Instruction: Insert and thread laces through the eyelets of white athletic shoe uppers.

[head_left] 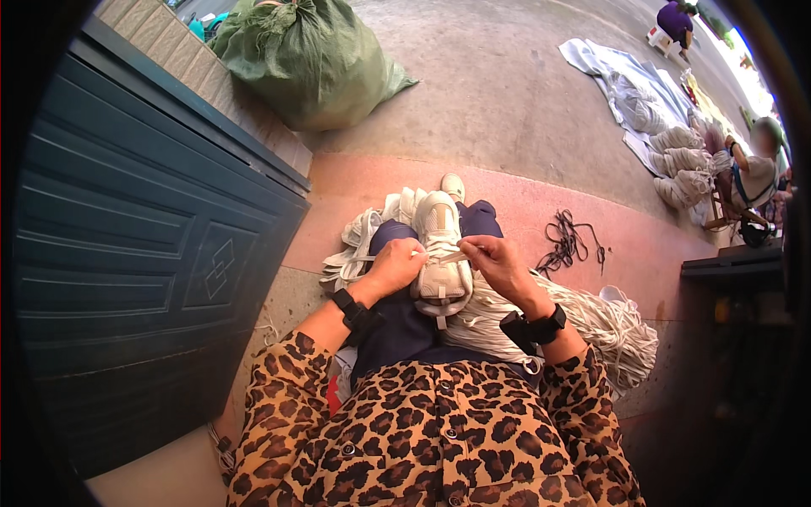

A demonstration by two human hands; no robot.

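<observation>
A pale cream sneaker [438, 221] rests on my lap between my knees, its long axis pointing away from me. White shoelace crosses its upper. My left hand [397, 265] is at the shoe's left side, thumb and fingers pinched on a white lace end. On the opposite side my right hand [498, 264] pinches the other lace end [449, 257], drawn out from the shoe's middle. Beside my right thigh lies a thick bundle of white shoelaces [591, 336]. More pale shoes or laces [359, 241] are heaped by my left leg, partly hidden.
A dark blue panelled door [127, 253] stands close on my left. Beyond it sits a full green sack [308, 63]. Black cords [568, 241] lie on the floor to the right. Farther right, a person [754, 177] sits near bundled white laces [683, 165] and a pale cloth [596, 63].
</observation>
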